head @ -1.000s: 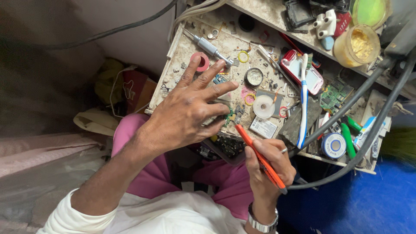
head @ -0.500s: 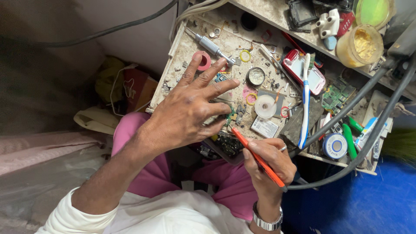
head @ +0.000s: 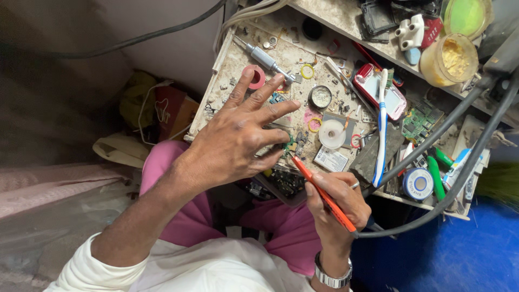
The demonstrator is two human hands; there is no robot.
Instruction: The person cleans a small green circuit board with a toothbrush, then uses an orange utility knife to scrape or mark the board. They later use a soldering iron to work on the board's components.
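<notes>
Over a cluttered bench (head: 227,65) seen from the head camera, the left hand (head: 238,138) lies palm down with its fingers spread wide, so its grip is apart and holds nothing; the fingertips reach toward a pink tape ring (head: 254,75) and a grey metal screwdriver (head: 265,57), and the heel of the hand presses near a dark circuit board (head: 281,183) at the bench's near edge. The right hand (head: 338,200) has its grip clamped on an orange-handled tool (head: 323,194), held like a pen, with the tip slanting up and left to meet the circuit board just beside the left thumb. A metal watch (head: 332,276) sits on the right wrist and a ring on one finger. Farther back on the bench lie a white tape roll (head: 331,133), a small round tin (head: 320,96), a blue and white toothbrush (head: 381,135) and a red phone (head: 378,89). Two thick black cables (head: 459,146) cross the right side, above a blue floor (head: 448,254). Pink trousers (head: 270,227) show below the hands.
</notes>
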